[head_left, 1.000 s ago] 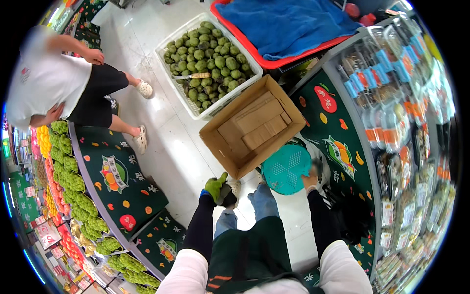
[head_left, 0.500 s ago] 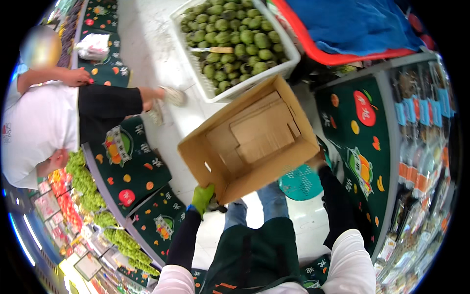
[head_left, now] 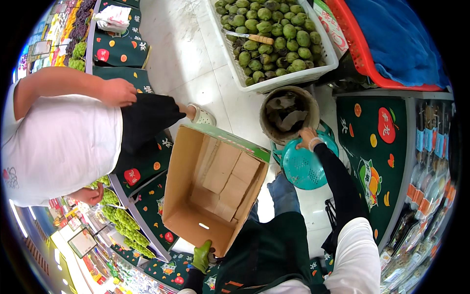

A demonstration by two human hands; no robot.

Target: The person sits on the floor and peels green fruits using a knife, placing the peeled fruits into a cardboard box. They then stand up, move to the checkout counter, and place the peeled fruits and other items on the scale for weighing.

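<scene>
Head view: the person's left hand (head_left: 201, 255), in a green glove, is gripping the near bottom edge of an open cardboard box (head_left: 211, 188), holding it tilted with the opening facing up and left; loose cardboard flaps are lying inside. The box's long axis is running from that hand away toward the white tiled floor (head_left: 196, 63). The right hand (head_left: 307, 136) is reaching forward-right, resting on the rim of a teal plastic basket (head_left: 306, 166), fingers curled on it; cannot tell how tight the grip is. Just beyond it a round bucket (head_left: 289, 113) with debris is sitting on the floor, and past that a white crate of green fruit (head_left: 274, 39). Another person in a white shirt (head_left: 58, 142) is bending over the produce display on the left, crowding the narrow aisle
</scene>
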